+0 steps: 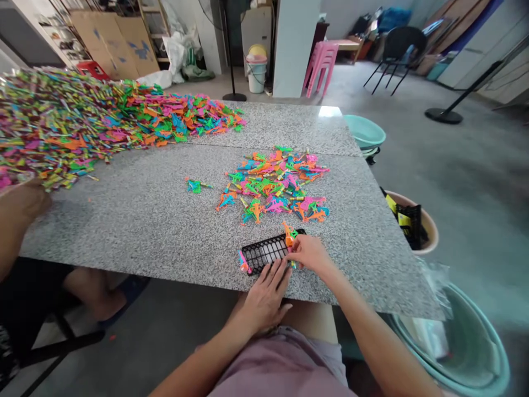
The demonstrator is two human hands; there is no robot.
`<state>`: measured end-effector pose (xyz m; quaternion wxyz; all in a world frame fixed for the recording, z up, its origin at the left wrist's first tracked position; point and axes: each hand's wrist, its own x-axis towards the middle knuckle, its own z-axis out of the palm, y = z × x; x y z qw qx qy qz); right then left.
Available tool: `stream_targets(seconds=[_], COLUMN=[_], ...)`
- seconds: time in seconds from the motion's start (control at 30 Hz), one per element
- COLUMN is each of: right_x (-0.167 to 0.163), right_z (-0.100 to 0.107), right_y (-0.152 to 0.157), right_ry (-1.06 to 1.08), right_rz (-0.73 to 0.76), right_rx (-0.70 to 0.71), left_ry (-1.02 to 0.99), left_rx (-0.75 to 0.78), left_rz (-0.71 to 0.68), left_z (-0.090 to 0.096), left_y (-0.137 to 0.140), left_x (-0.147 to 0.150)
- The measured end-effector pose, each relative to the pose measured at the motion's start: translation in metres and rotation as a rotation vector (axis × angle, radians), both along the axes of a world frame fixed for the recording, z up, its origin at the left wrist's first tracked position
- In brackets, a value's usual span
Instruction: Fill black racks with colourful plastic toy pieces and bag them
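A small black plastic lattice basket (264, 253) lies near the table's front edge. My left hand (266, 295) rests along its near side, fingers stretched out and lying flat. At the basket's right end, my right hand (312, 253) is pinched beside an orange and green plastic toy (289, 236); the fingertips partly hide what they hold. A pink and blue plastic toy (244, 262) sits at the basket's left end. Beyond the basket spreads a loose pile of bright plastic toys (275, 184). A few more toys (197, 186) lie apart, left of that pile.
A large heap of colourful pieces (82, 121) covers the far left of the speckled table (144, 220). Another person's arm (20, 215) reaches toward it. Beside the right edge stand a tub with black baskets (409, 220) and large green basins (475, 331).
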<state>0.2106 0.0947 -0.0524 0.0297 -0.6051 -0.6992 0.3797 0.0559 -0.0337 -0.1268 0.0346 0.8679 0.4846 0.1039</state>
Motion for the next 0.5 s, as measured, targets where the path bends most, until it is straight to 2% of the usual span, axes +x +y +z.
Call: stream_targets(seconds=[0.13, 0.23, 0.37, 0.5], right_x=[0.009, 0.005, -0.031, -0.082], right_z=[-0.004, -0.011, -0.029, -0.045], right_y=[-0.004, -0.003, 0.007, 0.015], right_ry=[0.310, 0.593, 0.697, 0.763], right_rz=[-0.152, -0.183, -0.084, 0.002], right_rx=[0.014, 0.035, -0.005, 0.116], left_ry=[0.002, -0.006, -0.007, 0.003], left_rx=[-0.005, 0.003, 0.007, 0.006], left_rz=[-0.013, -0.012, -0.011, -0.006], left_z=[0.002, 0.003, 0.000, -0.005], left_y=[-0.002, -0.003, -0.003, -0.004], left_x=[-0.003, -0.004, -0.004, -0.004])
